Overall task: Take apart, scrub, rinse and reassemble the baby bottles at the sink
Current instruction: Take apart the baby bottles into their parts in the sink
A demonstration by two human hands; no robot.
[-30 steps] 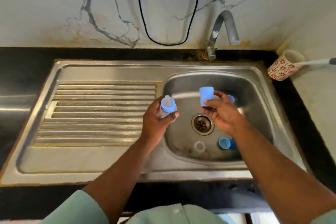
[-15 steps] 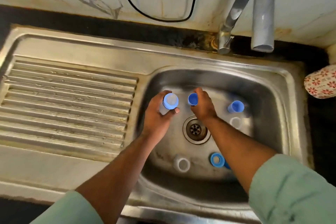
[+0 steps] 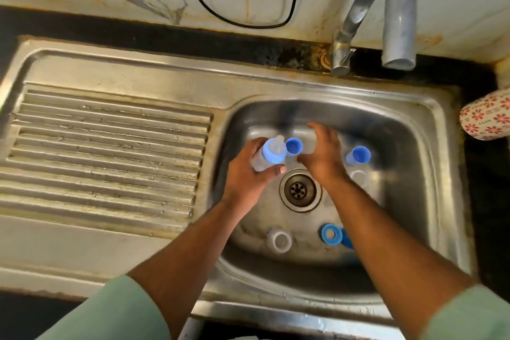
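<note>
Steel draining ribs (image 3: 110,152) lie leftmost. Over the sink (image 3: 430,130) basin, the left hand (image 3: 248,174) grasps a bottle (image 3: 269,153) with collar and teat on. A blue cap (image 3: 293,146) stands just beside it. The right hand (image 3: 323,154) hovers with relaxed fingers, holding nothing. To unscrew well, steady the bottle and twist the collar squarely.
</note>
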